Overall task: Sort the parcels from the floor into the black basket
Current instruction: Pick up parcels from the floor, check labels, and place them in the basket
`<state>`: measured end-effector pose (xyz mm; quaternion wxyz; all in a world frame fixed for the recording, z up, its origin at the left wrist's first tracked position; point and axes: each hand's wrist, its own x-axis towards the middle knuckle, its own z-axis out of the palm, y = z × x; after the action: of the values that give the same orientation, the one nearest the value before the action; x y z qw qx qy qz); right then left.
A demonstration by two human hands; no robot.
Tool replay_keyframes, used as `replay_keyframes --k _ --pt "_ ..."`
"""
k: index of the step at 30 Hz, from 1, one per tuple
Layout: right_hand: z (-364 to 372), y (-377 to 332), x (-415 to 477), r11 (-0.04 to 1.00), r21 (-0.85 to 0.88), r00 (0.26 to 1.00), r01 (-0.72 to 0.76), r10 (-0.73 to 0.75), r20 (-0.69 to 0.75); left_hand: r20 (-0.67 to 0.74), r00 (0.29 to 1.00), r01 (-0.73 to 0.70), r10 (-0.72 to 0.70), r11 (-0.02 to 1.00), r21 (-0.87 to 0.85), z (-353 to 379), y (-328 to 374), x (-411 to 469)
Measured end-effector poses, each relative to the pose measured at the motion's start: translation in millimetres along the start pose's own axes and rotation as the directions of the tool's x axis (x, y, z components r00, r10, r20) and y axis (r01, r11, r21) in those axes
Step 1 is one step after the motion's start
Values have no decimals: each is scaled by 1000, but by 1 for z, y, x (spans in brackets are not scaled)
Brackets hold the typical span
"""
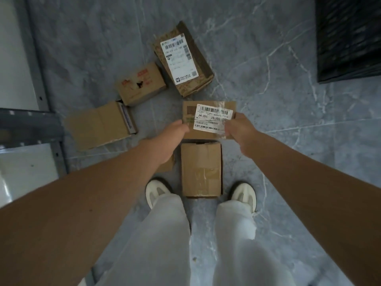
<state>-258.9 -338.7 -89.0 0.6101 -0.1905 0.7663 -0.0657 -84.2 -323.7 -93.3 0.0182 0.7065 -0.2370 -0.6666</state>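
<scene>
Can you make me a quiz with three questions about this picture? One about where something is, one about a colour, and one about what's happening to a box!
1. Where is the basket?
A) top right
B) bottom left
C) middle

2. What colour are the shoes?
A) red
B) white
C) blue

3. The J4-J06 parcel is:
A) in the basket
B) held by both hands
C) under a shoe

Answers:
1 A: it fills the top right corner.
2 B: both look creamy white.
3 B: the left hand and right hand grip its sides.
</scene>
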Motion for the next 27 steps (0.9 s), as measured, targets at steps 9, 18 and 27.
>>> replay_keyframes --k 9,18,27 --pt "-30 -141 -236 990 94 992 107 -112 58 -115 985 -153 129 961 -229 -86 109 -235" --pt "-35 -299 -518 886 108 847 450 -462 261 -359 843 -485 401 854 -186 -200 184 -530" --pt "-77 -329 -695 738 53 623 672 -604 497 -807 488 -734 332 657 -172 -154 175 -724"
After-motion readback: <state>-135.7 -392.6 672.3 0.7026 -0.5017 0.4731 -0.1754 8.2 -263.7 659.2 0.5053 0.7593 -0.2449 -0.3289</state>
